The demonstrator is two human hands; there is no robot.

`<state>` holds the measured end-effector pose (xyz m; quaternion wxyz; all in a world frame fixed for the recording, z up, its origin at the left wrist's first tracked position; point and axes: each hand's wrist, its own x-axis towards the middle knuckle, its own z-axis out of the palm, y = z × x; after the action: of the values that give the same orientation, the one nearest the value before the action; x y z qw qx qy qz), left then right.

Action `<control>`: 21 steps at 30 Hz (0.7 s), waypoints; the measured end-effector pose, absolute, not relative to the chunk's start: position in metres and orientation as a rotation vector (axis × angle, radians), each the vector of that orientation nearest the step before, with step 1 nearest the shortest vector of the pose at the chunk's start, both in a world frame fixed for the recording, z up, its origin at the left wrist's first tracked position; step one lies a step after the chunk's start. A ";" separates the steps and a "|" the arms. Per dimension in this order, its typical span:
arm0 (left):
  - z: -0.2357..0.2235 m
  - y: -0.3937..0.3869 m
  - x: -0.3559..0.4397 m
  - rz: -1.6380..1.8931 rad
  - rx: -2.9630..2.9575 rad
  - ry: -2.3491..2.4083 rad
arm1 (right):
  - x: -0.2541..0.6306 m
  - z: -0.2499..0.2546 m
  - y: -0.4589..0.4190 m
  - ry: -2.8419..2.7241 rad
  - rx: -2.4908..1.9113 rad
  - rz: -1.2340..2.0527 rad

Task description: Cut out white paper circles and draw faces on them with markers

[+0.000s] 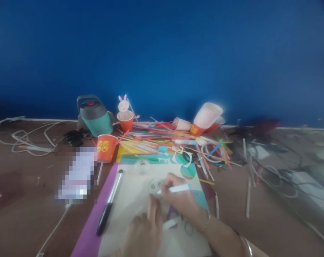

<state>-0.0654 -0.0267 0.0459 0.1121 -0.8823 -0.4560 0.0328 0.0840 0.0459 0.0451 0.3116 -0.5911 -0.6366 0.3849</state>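
Note:
My right hand [179,198] is closed around a white pen or stick [175,189], its tip on a small round paper cut-out [155,185] lying on a cream sheet [129,200]. My left hand [144,232] rests on the same sheet just below the cut-out, fingers extended towards it, one finger pressing near it. A black marker [109,203] lies diagonally on the sheet's left side. A purple sheet [94,221] lies beneath the cream one.
Behind the sheets are coloured straws [162,137], orange paper cups [106,147], a cup stack [206,119], a teal kettle [95,116], a tape roll [142,165]. White cables [22,137] lie left, more wires right. A blue wall rises behind.

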 end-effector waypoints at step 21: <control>0.044 -0.019 -0.072 0.151 -2.769 -1.438 | 0.104 0.066 0.062 -1.076 -1.385 1.352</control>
<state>-0.0716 -0.0187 0.0440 0.0088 -0.8864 -0.4603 0.0483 0.1044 0.0619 0.0665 0.4469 -0.5595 -0.4346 0.5461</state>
